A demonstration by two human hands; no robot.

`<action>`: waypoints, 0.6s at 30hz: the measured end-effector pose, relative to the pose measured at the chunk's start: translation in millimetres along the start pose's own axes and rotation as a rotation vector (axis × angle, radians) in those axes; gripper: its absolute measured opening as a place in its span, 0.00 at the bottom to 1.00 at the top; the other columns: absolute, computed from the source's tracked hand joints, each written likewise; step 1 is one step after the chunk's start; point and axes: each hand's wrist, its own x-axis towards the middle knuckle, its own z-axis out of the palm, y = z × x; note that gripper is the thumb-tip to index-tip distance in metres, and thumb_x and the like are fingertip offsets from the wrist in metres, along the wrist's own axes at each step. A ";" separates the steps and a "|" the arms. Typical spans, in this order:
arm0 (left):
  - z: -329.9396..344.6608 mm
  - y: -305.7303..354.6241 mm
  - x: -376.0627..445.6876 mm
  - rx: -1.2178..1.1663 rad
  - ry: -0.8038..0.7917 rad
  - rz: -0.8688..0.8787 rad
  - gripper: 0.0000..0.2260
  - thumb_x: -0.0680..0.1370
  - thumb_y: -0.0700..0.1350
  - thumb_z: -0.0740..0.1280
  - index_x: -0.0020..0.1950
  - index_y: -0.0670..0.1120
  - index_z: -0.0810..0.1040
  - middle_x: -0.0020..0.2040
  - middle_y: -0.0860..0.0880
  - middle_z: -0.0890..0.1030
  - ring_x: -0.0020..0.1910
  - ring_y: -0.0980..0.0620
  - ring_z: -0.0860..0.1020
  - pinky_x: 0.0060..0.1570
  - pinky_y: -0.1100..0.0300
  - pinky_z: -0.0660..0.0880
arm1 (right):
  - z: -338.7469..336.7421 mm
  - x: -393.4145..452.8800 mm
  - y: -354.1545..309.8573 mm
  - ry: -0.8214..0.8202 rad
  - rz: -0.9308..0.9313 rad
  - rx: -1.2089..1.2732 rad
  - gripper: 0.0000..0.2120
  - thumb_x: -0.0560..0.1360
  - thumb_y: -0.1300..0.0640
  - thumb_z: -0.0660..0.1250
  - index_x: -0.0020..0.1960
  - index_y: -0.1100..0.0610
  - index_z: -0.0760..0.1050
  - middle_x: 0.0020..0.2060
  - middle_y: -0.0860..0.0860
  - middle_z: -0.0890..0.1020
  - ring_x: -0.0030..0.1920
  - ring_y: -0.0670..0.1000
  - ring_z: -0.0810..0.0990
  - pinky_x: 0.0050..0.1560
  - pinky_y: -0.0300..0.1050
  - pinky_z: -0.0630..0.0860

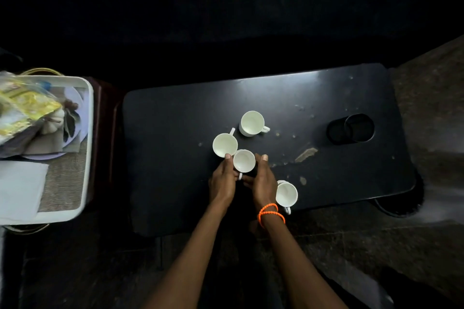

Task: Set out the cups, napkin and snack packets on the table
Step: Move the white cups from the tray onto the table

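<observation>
Both hands, left hand [223,180] and right hand [263,182], are closing their grip around a small white empty cup [244,161] sitting upright on the dark surface [175,158]. Four cups are showing in all: one touching the grip's left, one beyond it, one partly hiding behind the right wrist. Tray [86,118] contents are blurring at left.

Four cups [251,123] on the table [175,133] — tray [86,133] left.

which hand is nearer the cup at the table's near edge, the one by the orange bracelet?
Right. The right hand sits just left of that cup, its wrist almost touching it. The left hand is farther left, on the other side of the cup held between both hands.
</observation>
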 end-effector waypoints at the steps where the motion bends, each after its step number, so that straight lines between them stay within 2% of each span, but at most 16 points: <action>1: -0.7 -0.2 -0.4 0.003 0.003 0.006 0.22 0.77 0.71 0.50 0.53 0.67 0.82 0.45 0.51 0.88 0.52 0.49 0.85 0.64 0.43 0.78 | -0.5 0.0 -0.5 0.000 0.002 -0.005 0.25 0.83 0.36 0.53 0.64 0.48 0.81 0.58 0.48 0.86 0.51 0.52 0.88 0.53 0.55 0.85; 3: -1.8 -1.9 -4.1 0.010 0.009 0.020 0.20 0.75 0.72 0.51 0.45 0.69 0.82 0.44 0.51 0.88 0.52 0.48 0.85 0.62 0.43 0.79 | -2.8 -2.4 -2.8 0.009 -0.002 -0.009 0.23 0.83 0.37 0.54 0.60 0.48 0.83 0.53 0.47 0.87 0.48 0.52 0.88 0.48 0.51 0.86; 7: -5.3 -13.2 -21.5 0.011 0.051 0.014 0.29 0.76 0.72 0.53 0.56 0.58 0.86 0.46 0.49 0.88 0.54 0.45 0.85 0.63 0.43 0.79 | -6.6 -15.9 0.0 0.003 -0.017 -0.037 0.22 0.83 0.37 0.55 0.53 0.45 0.85 0.45 0.42 0.88 0.45 0.51 0.88 0.43 0.46 0.86; 8: -7.2 -17.2 -26.5 0.012 0.066 0.006 0.29 0.76 0.73 0.52 0.55 0.57 0.86 0.45 0.50 0.88 0.53 0.46 0.85 0.63 0.44 0.79 | -8.5 -20.4 3.2 0.001 -0.017 -0.040 0.22 0.83 0.37 0.55 0.54 0.45 0.85 0.45 0.42 0.88 0.44 0.50 0.88 0.42 0.44 0.85; 10: -11.8 -25.8 -36.6 0.010 0.085 -0.024 0.26 0.74 0.75 0.52 0.45 0.63 0.85 0.41 0.52 0.88 0.50 0.48 0.86 0.62 0.46 0.80 | -12.7 -28.9 12.3 -0.009 -0.019 -0.043 0.21 0.83 0.38 0.55 0.55 0.45 0.85 0.47 0.43 0.88 0.44 0.49 0.89 0.40 0.42 0.84; 12: -15.7 -37.0 -44.9 -0.005 0.089 -0.044 0.22 0.73 0.76 0.52 0.38 0.70 0.83 0.39 0.54 0.88 0.47 0.50 0.87 0.61 0.47 0.81 | -16.6 -37.3 22.0 -0.026 -0.006 -0.042 0.20 0.84 0.40 0.56 0.56 0.46 0.85 0.48 0.45 0.88 0.45 0.48 0.89 0.42 0.44 0.85; 13: -17.7 -43.5 -48.6 -0.020 0.089 -0.049 0.20 0.74 0.75 0.53 0.37 0.74 0.82 0.39 0.55 0.88 0.46 0.51 0.87 0.60 0.47 0.81 | -18.5 -41.6 26.8 -0.029 -0.003 -0.040 0.20 0.84 0.41 0.56 0.56 0.46 0.85 0.48 0.45 0.88 0.45 0.46 0.88 0.42 0.42 0.84; 16: -22.6 -63.3 -57.2 -0.066 0.099 -0.059 0.16 0.78 0.71 0.56 0.37 0.76 0.81 0.39 0.53 0.89 0.44 0.52 0.88 0.58 0.46 0.83 | -22.9 -55.2 39.5 -0.033 -0.026 -0.079 0.19 0.86 0.46 0.55 0.56 0.48 0.85 0.48 0.41 0.87 0.42 0.34 0.85 0.37 0.27 0.77; 18: -24.9 -75.4 -60.8 -0.079 0.101 -0.061 0.17 0.79 0.70 0.56 0.38 0.75 0.82 0.38 0.54 0.89 0.44 0.51 0.88 0.58 0.45 0.83 | -24.9 -62.2 47.1 -0.043 -0.011 -0.089 0.20 0.86 0.46 0.55 0.58 0.49 0.85 0.48 0.42 0.88 0.42 0.35 0.85 0.37 0.27 0.77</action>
